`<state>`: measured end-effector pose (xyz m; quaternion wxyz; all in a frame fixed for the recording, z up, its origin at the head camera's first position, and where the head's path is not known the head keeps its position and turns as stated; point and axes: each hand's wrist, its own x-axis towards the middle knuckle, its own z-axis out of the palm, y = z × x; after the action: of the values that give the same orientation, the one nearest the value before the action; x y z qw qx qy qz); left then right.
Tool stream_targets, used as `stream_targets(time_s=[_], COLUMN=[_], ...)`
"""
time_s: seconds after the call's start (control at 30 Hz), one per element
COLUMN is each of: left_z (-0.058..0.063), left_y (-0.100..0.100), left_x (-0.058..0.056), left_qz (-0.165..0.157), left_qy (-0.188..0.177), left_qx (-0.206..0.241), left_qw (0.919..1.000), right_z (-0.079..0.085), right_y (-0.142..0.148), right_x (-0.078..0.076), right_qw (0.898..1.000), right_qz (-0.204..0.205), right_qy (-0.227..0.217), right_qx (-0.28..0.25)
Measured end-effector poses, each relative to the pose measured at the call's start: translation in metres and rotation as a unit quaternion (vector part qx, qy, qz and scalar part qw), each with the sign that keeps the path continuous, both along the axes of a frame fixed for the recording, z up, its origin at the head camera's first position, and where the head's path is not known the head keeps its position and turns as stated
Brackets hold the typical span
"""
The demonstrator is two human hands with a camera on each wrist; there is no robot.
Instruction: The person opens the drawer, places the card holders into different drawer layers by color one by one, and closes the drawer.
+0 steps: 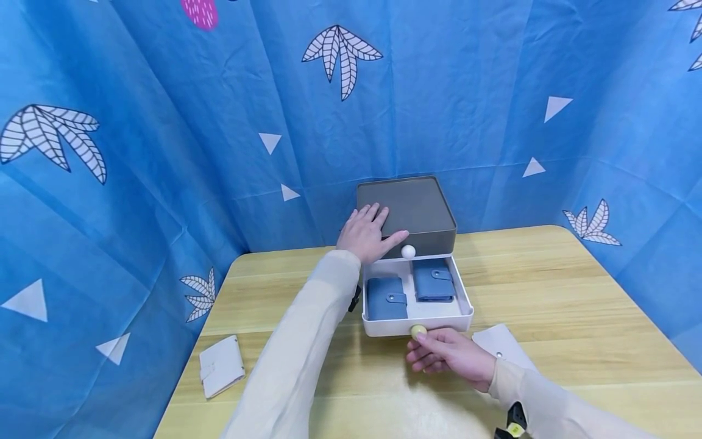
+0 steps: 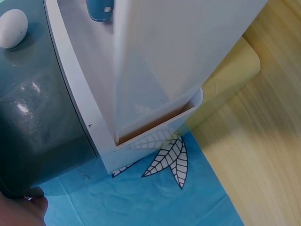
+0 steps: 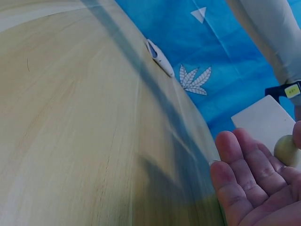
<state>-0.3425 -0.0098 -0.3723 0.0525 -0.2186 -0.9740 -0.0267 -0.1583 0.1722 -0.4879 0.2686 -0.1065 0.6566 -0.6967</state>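
A small grey-topped drawer box (image 1: 408,204) stands against the blue curtain, its lower white drawer (image 1: 384,328) pulled out. Two blue wallets with snap straps lie inside: the left wallet (image 1: 386,299) and the right wallet (image 1: 433,280). My left hand (image 1: 366,235) rests spread on the box top, thumb near the white upper knob (image 1: 408,252). At the drawer's front, my right hand (image 1: 452,355) pinches the yellowish round knob (image 1: 418,331) between thumb and index finger; its other fingers extend loosely below, as the right wrist view shows.
A white wallet (image 1: 222,366) lies at the table's left edge. Another white wallet (image 1: 501,344) is to the right, partly hidden behind my right hand and sleeve. The wooden table (image 1: 548,274) meets a blue patterned curtain (image 1: 466,91) at the back and sides.
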Motion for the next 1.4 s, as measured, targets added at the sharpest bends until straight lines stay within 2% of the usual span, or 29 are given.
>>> stream_targets(time_s=[0.67, 0.93, 1.4], left_z=[0.000, 0.000, 0.000], left_y=[0.001, 0.000, -0.001], left_x=[0.000, 0.000, 0.001], left_qz=[0.000, -0.001, -0.004], left_qy=[0.006, 0.002, 0.002], left_qx=[-0.010, -0.010, -0.014], left_qw=[0.9999, 1.0000, 0.9999], right_z=[0.001, 0.002, -0.003], right_y=[0.002, -0.001, -0.007], right_x=[-0.021, -0.034, -0.056], right_qw=[1.000, 1.000, 0.998], right_qz=[-0.008, -0.024, -0.057], right_qy=[0.016, 0.001, 0.000], right_qx=[0.021, 0.010, 0.000])
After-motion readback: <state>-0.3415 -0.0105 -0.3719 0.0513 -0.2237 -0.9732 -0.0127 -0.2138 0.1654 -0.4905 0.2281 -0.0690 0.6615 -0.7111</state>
